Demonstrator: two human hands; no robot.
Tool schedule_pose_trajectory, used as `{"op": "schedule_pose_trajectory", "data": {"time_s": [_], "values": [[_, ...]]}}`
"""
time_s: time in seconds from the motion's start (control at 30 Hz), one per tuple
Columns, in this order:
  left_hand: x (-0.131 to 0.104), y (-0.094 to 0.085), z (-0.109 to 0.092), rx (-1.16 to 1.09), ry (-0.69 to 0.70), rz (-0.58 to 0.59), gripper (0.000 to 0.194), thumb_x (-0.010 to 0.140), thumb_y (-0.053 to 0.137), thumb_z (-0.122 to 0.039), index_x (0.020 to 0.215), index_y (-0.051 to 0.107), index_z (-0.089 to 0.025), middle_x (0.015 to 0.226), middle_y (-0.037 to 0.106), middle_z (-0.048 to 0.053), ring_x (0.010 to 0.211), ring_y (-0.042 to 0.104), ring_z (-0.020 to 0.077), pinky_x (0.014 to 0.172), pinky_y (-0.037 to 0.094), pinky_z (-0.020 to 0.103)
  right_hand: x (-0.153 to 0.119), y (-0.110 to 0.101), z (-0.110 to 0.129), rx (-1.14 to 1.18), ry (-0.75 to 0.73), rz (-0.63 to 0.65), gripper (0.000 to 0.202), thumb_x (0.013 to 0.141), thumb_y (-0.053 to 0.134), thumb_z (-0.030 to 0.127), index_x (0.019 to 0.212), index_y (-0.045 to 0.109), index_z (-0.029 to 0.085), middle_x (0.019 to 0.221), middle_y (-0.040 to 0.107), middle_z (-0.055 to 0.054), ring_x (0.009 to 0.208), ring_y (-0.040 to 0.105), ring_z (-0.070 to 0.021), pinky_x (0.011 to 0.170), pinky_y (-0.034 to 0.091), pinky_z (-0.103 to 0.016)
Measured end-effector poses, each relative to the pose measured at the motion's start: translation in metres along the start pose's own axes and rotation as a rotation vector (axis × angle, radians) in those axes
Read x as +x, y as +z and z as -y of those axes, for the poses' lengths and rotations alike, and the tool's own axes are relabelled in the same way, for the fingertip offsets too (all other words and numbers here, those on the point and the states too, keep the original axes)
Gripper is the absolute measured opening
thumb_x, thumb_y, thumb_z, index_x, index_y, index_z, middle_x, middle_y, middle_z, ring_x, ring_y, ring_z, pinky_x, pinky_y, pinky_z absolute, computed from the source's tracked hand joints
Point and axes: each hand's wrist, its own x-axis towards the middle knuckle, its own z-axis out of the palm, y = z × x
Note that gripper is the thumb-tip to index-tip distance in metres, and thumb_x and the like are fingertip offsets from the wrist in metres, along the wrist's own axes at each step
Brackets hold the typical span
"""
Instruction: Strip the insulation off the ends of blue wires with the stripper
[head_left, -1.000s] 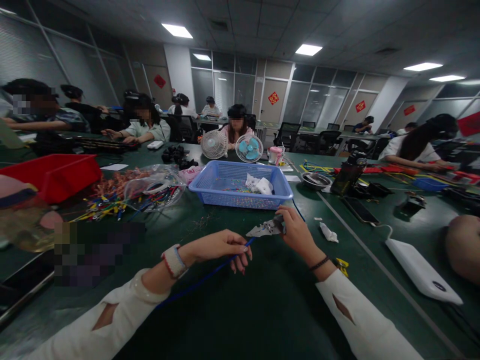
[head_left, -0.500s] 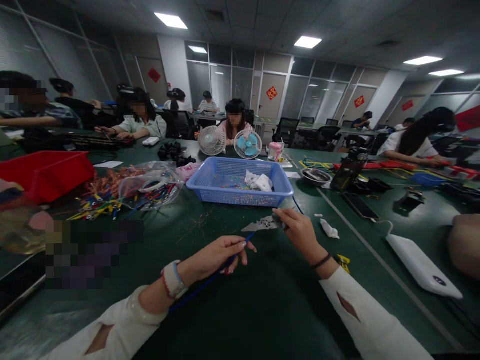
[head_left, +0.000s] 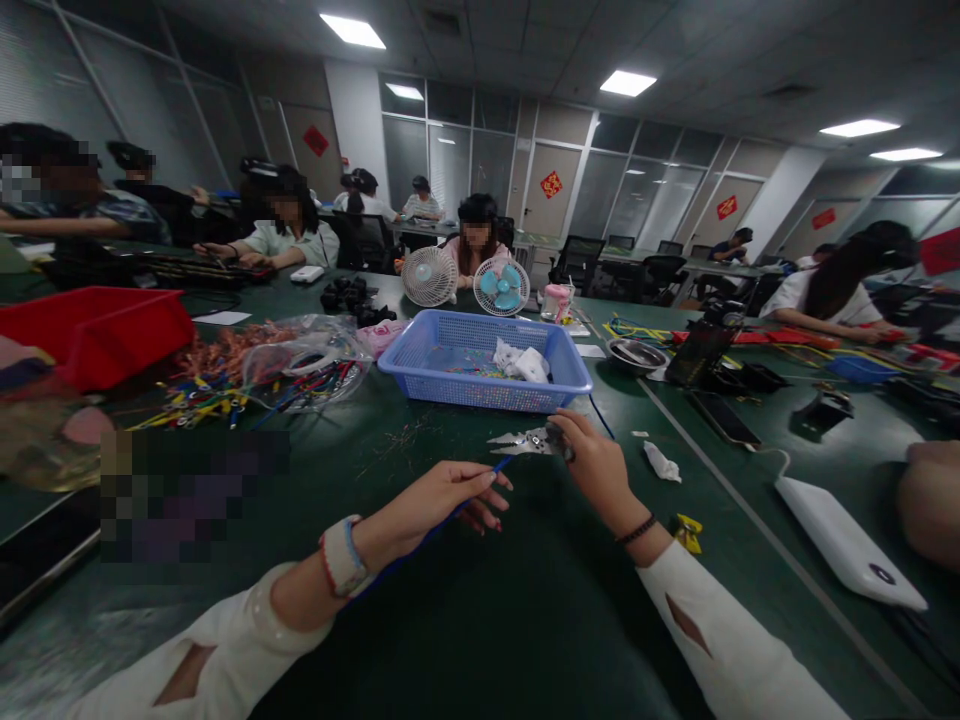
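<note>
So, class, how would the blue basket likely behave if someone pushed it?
The blue basket would probably slide rather than tip, being wide and low. Its perforated walls suggest it may be light for its size.

Pliers (head_left: 529, 441) partly hidden by the right hand (head_left: 598, 466). Left hand (head_left: 455, 488) covers part of the blue wire (head_left: 503, 464); we cannot resolve its tip. Picture's left edge crops the red bin (head_left: 131, 340).

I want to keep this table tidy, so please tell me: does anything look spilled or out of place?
Yes: thin loose strands lie scattered on the green table near the blue basket, like scraps. A crumpled white wad lies right of the right hand, outside the basket.
</note>
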Motion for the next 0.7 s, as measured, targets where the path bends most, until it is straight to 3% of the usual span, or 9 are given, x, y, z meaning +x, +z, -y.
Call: {"op": "schedule_pose_trajectory", "data": {"time_s": [0.13, 0.3, 0.5, 0.7], "values": [[-0.001, -0.001, -0.003, 0.004, -0.006, -0.069, 0.027, 0.087, 0.061, -0.036, 0.101, 0.067, -0.014, 0.088, 0.070, 0.007, 0.070, 0.068, 0.0164, 0.062, 0.049, 0.027, 0.002, -0.001, 0.002, 0.028, 0.120, 0.075, 0.060, 0.076, 0.044, 0.000, 0.131, 0.047, 0.023, 0.139, 0.050, -0.004, 0.103, 0.063, -0.0209, 0.068, 0.054, -0.028], [-0.003, -0.008, -0.004, -0.064, 0.032, -0.139, 0.023, 0.087, 0.063, -0.032, 0.100, 0.066, -0.013, 0.087, 0.071, 0.007, 0.071, 0.068, 0.0167, 0.064, 0.051, 0.027, 0.003, -0.004, -0.003, 0.104, 0.261, 0.072, 0.058, 0.078, 0.043, 0.005, 0.134, 0.042, 0.022, 0.142, 0.046, -0.008, 0.104, 0.062, -0.0245, 0.069, 0.056, -0.032], [0.009, -0.005, 0.003, -0.233, 0.114, -0.157, 0.017, 0.088, 0.063, -0.023, 0.101, 0.068, -0.013, 0.089, 0.071, 0.008, 0.082, 0.068, 0.0168, 0.076, 0.054, 0.029, 0.001, 0.008, -0.008, 0.277, 0.204, -0.042, 0.064, 0.073, 0.047, 0.005, 0.134, 0.041, 0.021, 0.141, 0.043, -0.010, 0.117, 0.054, -0.0252, 0.091, 0.052, -0.040], [0.014, 0.001, 0.014, -0.252, 0.093, -0.092, 0.023, 0.080, 0.073, -0.026, 0.099, 0.071, -0.012, 0.092, 0.071, 0.008, 0.081, 0.068, 0.0166, 0.073, 0.054, 0.027, 0.000, 0.012, -0.005, 0.354, 0.149, -0.073, 0.065, 0.071, 0.047, 0.005, 0.134, 0.042, 0.021, 0.139, 0.044, -0.012, 0.126, 0.047, -0.0257, 0.102, 0.044, -0.046]]}}
